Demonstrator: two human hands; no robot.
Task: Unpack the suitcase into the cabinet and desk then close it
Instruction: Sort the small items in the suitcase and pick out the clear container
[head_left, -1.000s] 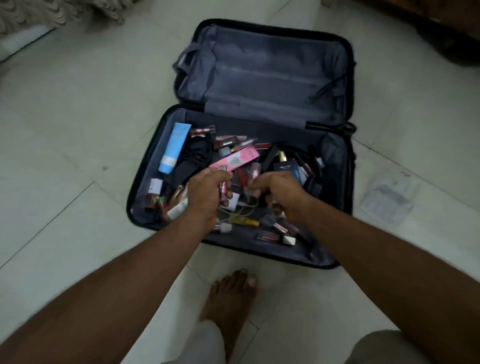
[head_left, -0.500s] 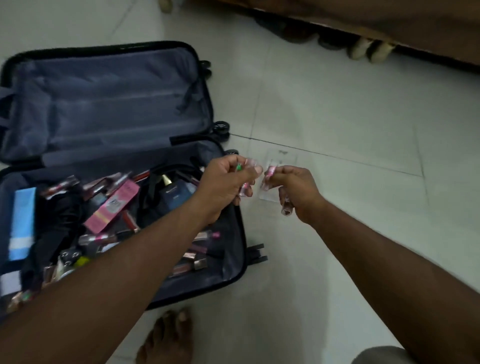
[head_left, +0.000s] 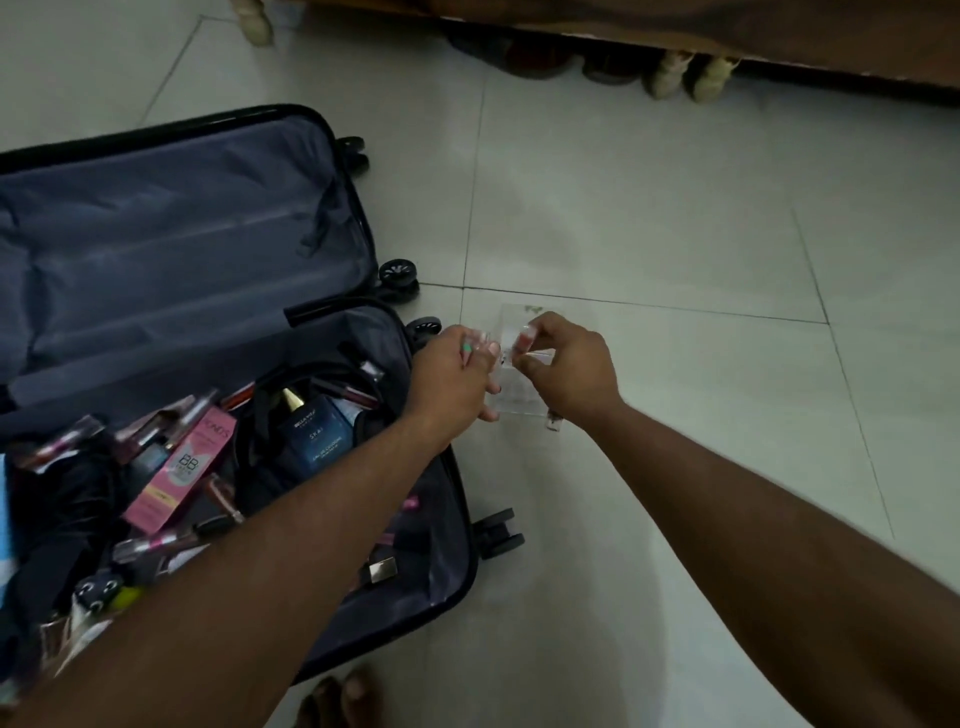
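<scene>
Here, just right of centre frame, both hands meet over a clear plastic organiser that sits on the pale tiled floor beside the suitcase. The left hand has its fingers curled round small cosmetic tubes, one with a green tip showing at the knuckles. The right hand pinches a small clear-and-pink tube between thumb and fingertips above the organiser. The open black suitcase fills the left of the frame, its lower half crowded with cosmetics, among them a pink BB cream box and a blue cologne bottle. Shoes line the top edge.
</scene>
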